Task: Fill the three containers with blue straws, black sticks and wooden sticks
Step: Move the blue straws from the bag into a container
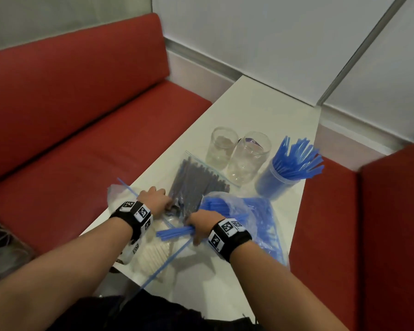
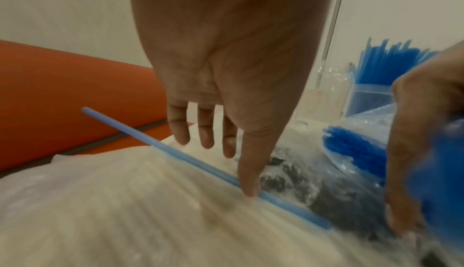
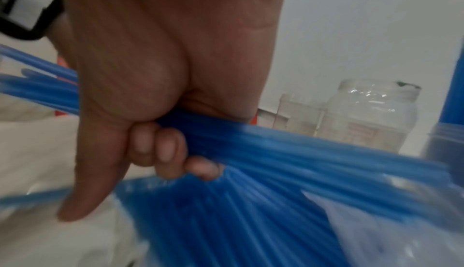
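So progress looked like roughly a third, judging by the table. The tub near the far right edge was already stuffed with blue straws, fanning out the top. The two clear jars beside it, the left jar and the right jar, both looked empty, so the black sticks and wooden sticks hadn't gone in yet, as far as I could tell.

The black sticks were in their zip bag in the middle of the table, just in front of the jars. The wooden sticks were bagged too, at the near left edge. The open straw bag lay along the right edge with plenty left inside.

Hands: the right hand had its fingers curled tight round a bundle of straws, thumb sticking down, right over the straw bag's mouth. My guess was that bunch was headed for the tub, though it already looked full.

The left hand was spread and relaxed, holding nothing, with its thumb pressing down on the blue zip strip of the wooden stick bag, next to the black sticks.
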